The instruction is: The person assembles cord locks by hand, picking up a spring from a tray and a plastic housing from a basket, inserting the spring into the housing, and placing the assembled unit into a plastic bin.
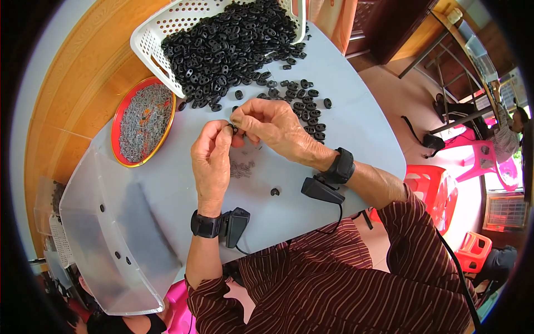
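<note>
Both hands meet over the table, fingertips together. My left hand [212,161] is closed in a pinch on a small black plastic piece [233,129]. Against it press the thumb and fingers of my right hand [272,129], also closed; what they hold is hidden. Below the fingers lies a small heap of thin grey metal bits [242,169], perhaps springs. A single black piece [275,192] rests nearer to me. Beyond my right hand several oval black pieces with two holes [311,113] are spread on the table.
A white perforated basket [146,47] lies tipped at the back, black pieces spilling from it. Left of it stands a red bowl [115,131] of grey metal bits. A clear plastic bin [125,217] occupies the left table edge. Red stools [473,250] and people are off to the sides.
</note>
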`<state>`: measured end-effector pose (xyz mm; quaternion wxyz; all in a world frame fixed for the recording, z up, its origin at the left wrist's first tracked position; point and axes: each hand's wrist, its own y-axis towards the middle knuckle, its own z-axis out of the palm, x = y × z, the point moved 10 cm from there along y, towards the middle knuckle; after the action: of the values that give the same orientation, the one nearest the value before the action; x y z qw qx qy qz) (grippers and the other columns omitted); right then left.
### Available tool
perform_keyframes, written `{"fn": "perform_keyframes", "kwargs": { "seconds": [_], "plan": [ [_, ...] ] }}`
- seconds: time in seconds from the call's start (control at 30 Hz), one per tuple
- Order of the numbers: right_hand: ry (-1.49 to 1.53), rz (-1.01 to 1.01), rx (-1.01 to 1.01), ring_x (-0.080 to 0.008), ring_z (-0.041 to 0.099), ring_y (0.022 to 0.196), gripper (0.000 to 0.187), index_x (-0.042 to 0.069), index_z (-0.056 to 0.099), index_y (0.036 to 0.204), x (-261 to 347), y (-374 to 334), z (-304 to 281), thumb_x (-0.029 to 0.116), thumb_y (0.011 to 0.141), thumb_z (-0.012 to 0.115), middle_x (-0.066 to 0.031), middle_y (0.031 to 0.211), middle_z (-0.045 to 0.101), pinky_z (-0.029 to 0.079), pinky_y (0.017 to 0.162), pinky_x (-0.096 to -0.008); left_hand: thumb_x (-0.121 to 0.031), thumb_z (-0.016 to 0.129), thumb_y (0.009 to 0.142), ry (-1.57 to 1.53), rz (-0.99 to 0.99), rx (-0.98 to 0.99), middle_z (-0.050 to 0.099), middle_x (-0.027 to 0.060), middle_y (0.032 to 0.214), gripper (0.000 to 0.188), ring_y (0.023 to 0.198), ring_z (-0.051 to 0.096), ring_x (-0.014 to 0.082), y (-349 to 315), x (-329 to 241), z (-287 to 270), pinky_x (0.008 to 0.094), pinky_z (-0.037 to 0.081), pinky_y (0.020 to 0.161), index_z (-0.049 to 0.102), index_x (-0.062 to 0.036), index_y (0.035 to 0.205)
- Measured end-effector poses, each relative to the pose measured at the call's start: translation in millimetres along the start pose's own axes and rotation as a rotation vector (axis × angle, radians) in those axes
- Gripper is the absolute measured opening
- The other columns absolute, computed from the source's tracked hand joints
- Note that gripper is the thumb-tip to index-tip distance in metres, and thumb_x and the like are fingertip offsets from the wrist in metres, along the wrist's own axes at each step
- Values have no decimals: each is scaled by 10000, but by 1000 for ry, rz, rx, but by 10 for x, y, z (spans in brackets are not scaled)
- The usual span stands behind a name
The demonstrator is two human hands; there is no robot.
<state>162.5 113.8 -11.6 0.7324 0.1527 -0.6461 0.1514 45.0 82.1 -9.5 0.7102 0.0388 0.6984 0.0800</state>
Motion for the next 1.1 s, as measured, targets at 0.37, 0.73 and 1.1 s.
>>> {"fn": "perform_keyframes", "kwargs": {
  "seconds": [0.37, 0.73, 1.1],
  "plan": [
    [-23, -18, 23, -38, 472, 595, 230, 8, 614, 892, -6, -10, 18, 236, 918, 604, 27, 672, 548, 413, 538, -206, -171, 537, 933, 39, -75, 67, 572, 9, 750, 191, 689, 507, 70, -12, -35, 33, 216, 395, 629, 586, 14, 932],
    [80, -32, -19, -36, 487, 599, 187, 32, 609, 831, -64, -15, 12, 203, 907, 619, 16, 676, 574, 392, 525, -202, -167, 530, 937, 51, 38, -24, 539, -16, 745, 176, 657, 439, 52, -37, -19, 16, 207, 342, 580, 579, 2, 929],
    [-44, -5, -15, -41, 492, 606, 313, 7, 624, 905, 5, -30, -41, 305, 948, 538, 5, 713, 584, 436, 570, -206, -202, 523, 943, -37, -69, 25, 536, -17, 735, 230, 682, 438, 49, -4, 87, 58, 202, 352, 626, 590, 18, 936]
  ]
}}
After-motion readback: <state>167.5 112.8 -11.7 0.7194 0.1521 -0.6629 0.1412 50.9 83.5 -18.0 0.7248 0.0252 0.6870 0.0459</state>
